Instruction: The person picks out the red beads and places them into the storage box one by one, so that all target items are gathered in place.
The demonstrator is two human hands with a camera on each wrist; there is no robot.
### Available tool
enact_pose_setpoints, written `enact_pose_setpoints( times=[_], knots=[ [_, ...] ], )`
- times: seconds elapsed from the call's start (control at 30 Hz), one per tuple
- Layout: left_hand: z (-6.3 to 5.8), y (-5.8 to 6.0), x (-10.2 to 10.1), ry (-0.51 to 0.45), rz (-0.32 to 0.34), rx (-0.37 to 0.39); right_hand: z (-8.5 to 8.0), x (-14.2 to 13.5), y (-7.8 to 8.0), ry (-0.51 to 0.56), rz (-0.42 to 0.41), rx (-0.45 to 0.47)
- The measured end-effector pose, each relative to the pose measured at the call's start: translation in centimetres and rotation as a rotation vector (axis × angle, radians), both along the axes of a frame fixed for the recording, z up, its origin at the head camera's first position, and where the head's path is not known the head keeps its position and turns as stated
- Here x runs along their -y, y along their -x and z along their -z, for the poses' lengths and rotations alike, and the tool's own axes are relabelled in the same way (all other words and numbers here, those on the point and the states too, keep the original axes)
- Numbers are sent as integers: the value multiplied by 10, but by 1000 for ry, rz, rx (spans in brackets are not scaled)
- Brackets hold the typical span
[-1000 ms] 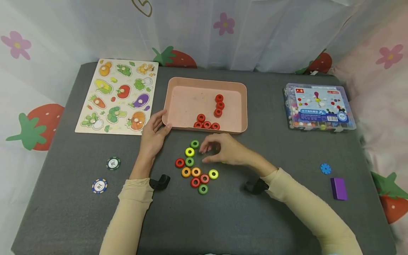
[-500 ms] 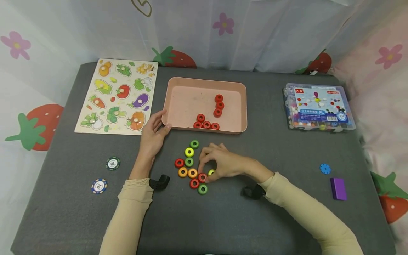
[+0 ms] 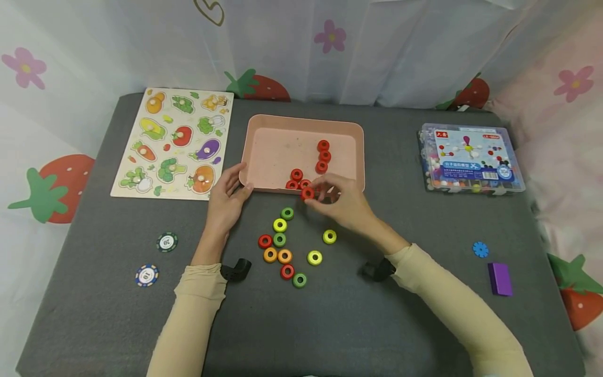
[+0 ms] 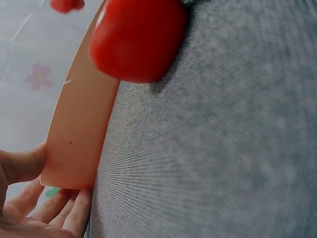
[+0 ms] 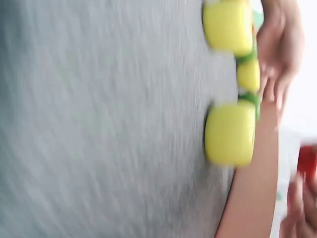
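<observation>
My right hand (image 3: 346, 204) pinches a red ring bead (image 3: 308, 193) between thumb and fingers, right at the front rim of the pink tray (image 3: 275, 149). The same bead (image 5: 308, 161) shows blurred at the edge of the right wrist view. Several red beads lie in the tray, some partly hidden by this hand. At the tray's front left corner my left hand (image 3: 226, 201) holds on, thumb at the rim and fingers around the side. On the table in front lie loose green, yellow, orange and red beads, among them an orange bead (image 3: 285, 256) and a yellow bead (image 3: 314, 257).
A vegetable puzzle board (image 3: 176, 144) lies left of the tray. Two poker chips, one dark green (image 3: 167, 242) and one blue (image 3: 147, 275), are at the left. To the right are a clear plastic kit box (image 3: 472, 158), a blue disc (image 3: 481, 249) and a purple block (image 3: 501, 279).
My right hand moved down to the loose beads, took a red one and carried it up to the tray's front edge. Nearby orange beads shifted slightly left. The left hand stayed put.
</observation>
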State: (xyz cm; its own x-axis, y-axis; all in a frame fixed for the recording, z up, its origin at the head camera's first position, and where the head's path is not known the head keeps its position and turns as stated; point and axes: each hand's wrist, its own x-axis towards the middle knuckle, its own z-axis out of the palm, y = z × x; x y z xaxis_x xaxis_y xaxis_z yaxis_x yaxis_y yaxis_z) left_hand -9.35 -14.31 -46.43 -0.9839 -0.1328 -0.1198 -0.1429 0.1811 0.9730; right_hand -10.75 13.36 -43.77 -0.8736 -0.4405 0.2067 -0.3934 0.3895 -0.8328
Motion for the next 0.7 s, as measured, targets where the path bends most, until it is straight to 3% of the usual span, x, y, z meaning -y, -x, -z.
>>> enact_pose_setpoints(
  times=[0.1,0.2,0.43,0.7],
  knots=[
    [0,0,0,4,-2,5,-1,-3,12,-34,199,-63],
    [0,0,0,11,-4,12,-1,-6,20,-101,294,-66],
    [-1,0,1,15,-6,15,2,-7,24,-186,319,-4],
    [-2,0,1,15,-9,17,4,-5,26,-228,339,7]
  ],
)
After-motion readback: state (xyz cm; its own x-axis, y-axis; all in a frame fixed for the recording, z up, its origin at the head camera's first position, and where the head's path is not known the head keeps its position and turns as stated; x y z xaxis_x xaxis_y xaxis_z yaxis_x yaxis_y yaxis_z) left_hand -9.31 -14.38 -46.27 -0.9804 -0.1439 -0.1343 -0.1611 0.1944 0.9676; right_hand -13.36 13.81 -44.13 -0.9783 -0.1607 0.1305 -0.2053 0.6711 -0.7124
